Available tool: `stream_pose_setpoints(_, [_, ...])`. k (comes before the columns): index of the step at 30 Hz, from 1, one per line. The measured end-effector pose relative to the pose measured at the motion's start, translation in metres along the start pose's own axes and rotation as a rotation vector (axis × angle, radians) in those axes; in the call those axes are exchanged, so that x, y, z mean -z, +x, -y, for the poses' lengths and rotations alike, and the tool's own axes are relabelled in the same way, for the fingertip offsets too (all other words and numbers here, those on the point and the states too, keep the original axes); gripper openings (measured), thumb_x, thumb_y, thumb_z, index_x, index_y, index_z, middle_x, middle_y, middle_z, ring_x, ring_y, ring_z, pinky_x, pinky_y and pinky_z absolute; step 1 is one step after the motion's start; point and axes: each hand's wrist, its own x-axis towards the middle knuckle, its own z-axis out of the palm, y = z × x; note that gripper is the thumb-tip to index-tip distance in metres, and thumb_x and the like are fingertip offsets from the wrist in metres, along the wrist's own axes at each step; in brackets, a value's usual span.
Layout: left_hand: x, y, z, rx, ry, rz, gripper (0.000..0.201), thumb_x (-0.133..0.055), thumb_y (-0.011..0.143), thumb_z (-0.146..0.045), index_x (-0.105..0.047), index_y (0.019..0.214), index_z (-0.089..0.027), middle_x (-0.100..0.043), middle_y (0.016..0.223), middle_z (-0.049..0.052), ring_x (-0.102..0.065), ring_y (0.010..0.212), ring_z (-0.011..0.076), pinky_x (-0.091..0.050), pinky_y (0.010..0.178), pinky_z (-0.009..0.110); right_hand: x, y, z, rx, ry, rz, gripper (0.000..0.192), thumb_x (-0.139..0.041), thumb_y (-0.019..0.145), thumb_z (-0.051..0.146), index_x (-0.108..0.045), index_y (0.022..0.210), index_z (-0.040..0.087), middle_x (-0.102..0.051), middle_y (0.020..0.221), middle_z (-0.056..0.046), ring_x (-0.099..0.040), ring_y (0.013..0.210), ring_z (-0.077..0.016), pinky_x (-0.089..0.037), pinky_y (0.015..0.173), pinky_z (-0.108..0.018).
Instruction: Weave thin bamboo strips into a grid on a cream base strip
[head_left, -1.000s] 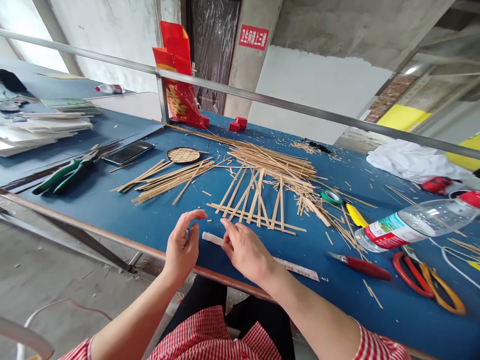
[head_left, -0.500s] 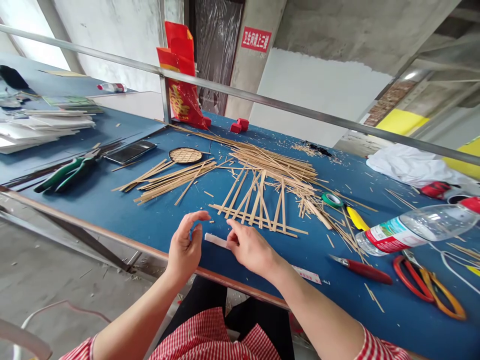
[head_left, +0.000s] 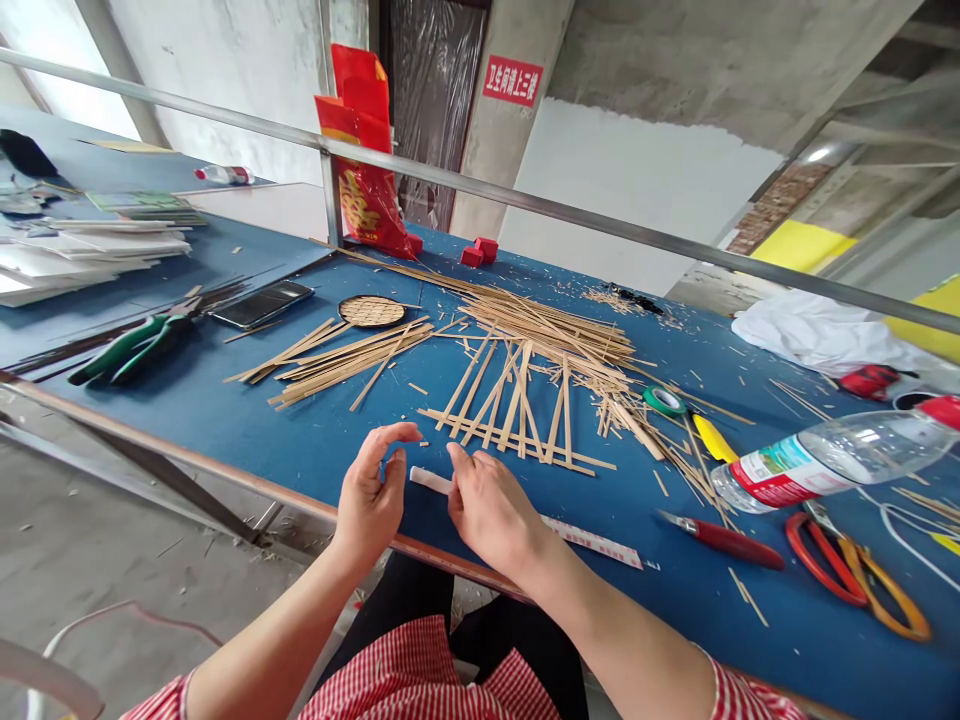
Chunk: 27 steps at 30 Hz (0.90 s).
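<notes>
My left hand [head_left: 369, 490] is held over the table's front edge, thumb and fingers curved and apart, with nothing visible between them. To its right, my right hand [head_left: 491, 510] has its fingers curled in, hiding whatever they may hold. It covers the middle of a long white printed strip [head_left: 596, 542], whose plain left end shows between the hands. Just beyond lie crossed bamboo strips [head_left: 517, 405], several slats fanned over long crosspieces. A loose bunch of strips [head_left: 352, 365] is on the left, near a small round woven piece with a dark rim [head_left: 371, 311].
On the right are a red-handled knife [head_left: 724, 538], scissors [head_left: 855, 570], a plastic bottle [head_left: 832, 455] and green tape [head_left: 664, 400]. Green-handled pliers [head_left: 131, 345] and a phone [head_left: 262, 302] lie left. A metal rail [head_left: 525, 193] crosses behind, by a red bag [head_left: 367, 190].
My right hand has turned and its fingers have curled inward, the index finger no longer pointing out. More of the white strip shows to its right. My left hand has stayed still.
</notes>
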Motion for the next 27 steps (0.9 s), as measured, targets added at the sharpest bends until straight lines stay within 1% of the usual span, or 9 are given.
stream_pose_setpoints(2, [0.000, 0.000, 0.000, 0.005, 0.006, 0.002, 0.023, -0.037, 0.082, -0.016, -0.054, 0.098, -0.020, -0.059, 0.094, 0.004, -0.054, 0.092, 0.0163, -0.041, 0.083, 0.030, -0.001, 0.000, -0.002, -0.030, 0.040, -0.011, 0.043, -0.042, 0.074, 0.009, -0.045, 0.116, 0.004, -0.062, 0.082, -0.013, -0.056, 0.080, -0.0231, -0.046, 0.072, -0.034])
stream_pose_setpoints(6, [0.000, -0.001, 0.002, 0.012, 0.001, 0.004, 0.024, -0.037, 0.082, -0.015, -0.053, 0.099, -0.020, -0.059, 0.094, 0.005, -0.054, 0.092, 0.0164, -0.041, 0.083, 0.030, 0.002, -0.002, -0.010, -0.102, 0.155, -0.023, 0.045, -0.043, 0.074, 0.009, -0.042, 0.119, 0.005, -0.063, 0.082, -0.010, -0.057, 0.078, -0.0196, -0.046, 0.074, -0.032])
stream_pose_setpoints(9, [0.000, -0.001, 0.002, 0.005, -0.005, 0.008, 0.023, -0.037, 0.082, -0.016, -0.053, 0.098, -0.020, -0.059, 0.094, 0.004, -0.054, 0.092, 0.0166, -0.041, 0.083, 0.030, 0.006, -0.006, -0.013, -0.108, 0.208, -0.001, 0.043, -0.043, 0.078, 0.011, -0.042, 0.120, 0.005, -0.063, 0.081, -0.009, -0.057, 0.077, -0.0191, -0.047, 0.073, -0.031])
stream_pose_setpoints(13, [0.000, -0.001, 0.001, -0.004, -0.016, 0.004, 0.023, -0.037, 0.083, -0.015, -0.053, 0.098, -0.019, -0.059, 0.094, 0.005, -0.054, 0.093, 0.0166, -0.040, 0.084, 0.030, 0.006, -0.009, -0.007, -0.076, 0.126, -0.022, 0.044, -0.042, 0.079, 0.013, -0.042, 0.122, 0.004, -0.063, 0.085, -0.013, -0.056, 0.081, -0.0213, -0.046, 0.074, -0.034])
stream_pose_setpoints(18, [0.000, 0.000, 0.000, -0.014, -0.006, 0.006, 0.022, -0.037, 0.083, -0.016, -0.054, 0.098, -0.019, -0.059, 0.093, 0.004, -0.054, 0.090, 0.0156, -0.041, 0.082, 0.028, 0.003, -0.007, 0.003, -0.049, -0.012, -0.027, 0.044, -0.036, 0.080, 0.008, -0.042, 0.123, 0.001, -0.063, 0.085, -0.015, -0.055, 0.082, -0.0241, -0.046, 0.076, -0.038])
stream_pose_setpoints(23, [0.000, 0.000, 0.000, -0.018, -0.009, 0.005, 0.022, -0.037, 0.084, -0.015, -0.053, 0.098, -0.019, -0.058, 0.094, 0.004, -0.054, 0.092, 0.0158, -0.040, 0.083, 0.029, 0.004, -0.004, 0.007, -0.057, -0.025, 0.010, 0.043, -0.037, 0.078, 0.006, -0.044, 0.119, 0.000, -0.063, 0.081, -0.015, -0.056, 0.079, -0.0240, -0.047, 0.074, -0.036])
stream_pose_setpoints(27, [0.001, -0.001, 0.000, -0.021, -0.018, 0.007, 0.022, -0.037, 0.084, -0.014, -0.053, 0.098, -0.019, -0.058, 0.094, 0.004, -0.053, 0.092, 0.0152, -0.040, 0.082, 0.028, 0.002, -0.005, 0.001, -0.097, 0.005, -0.019, 0.044, -0.037, 0.078, 0.009, -0.042, 0.121, 0.001, -0.063, 0.080, -0.014, -0.058, 0.077, -0.0238, -0.048, 0.069, -0.035])
